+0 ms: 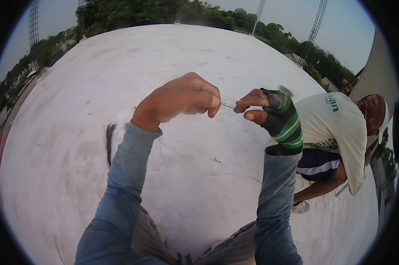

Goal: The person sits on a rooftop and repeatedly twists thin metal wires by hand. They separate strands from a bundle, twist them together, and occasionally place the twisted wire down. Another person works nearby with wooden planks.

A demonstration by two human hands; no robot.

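Several thin dark wires (228, 105) stretch across the short gap between my two hands. The fingers of my left hand (189, 97), which is bare, are closed on one end of them. My right hand (275, 114), in a green and black striped fingerless glove, has its fingertips at the other end. A dark bundle of thin wires (110, 142) lies on the pale concrete slab (192, 185), beside my left forearm. Loose strands (216, 160) are scattered on the slab below my hands.
A co-worker (335, 132) bends low close by on the right, next to my right forearm. Lattice rebar columns (313, 31) rise along the slab's far edge, with trees (206, 15) beyond. A grey wall (381, 66) stands at the far right.
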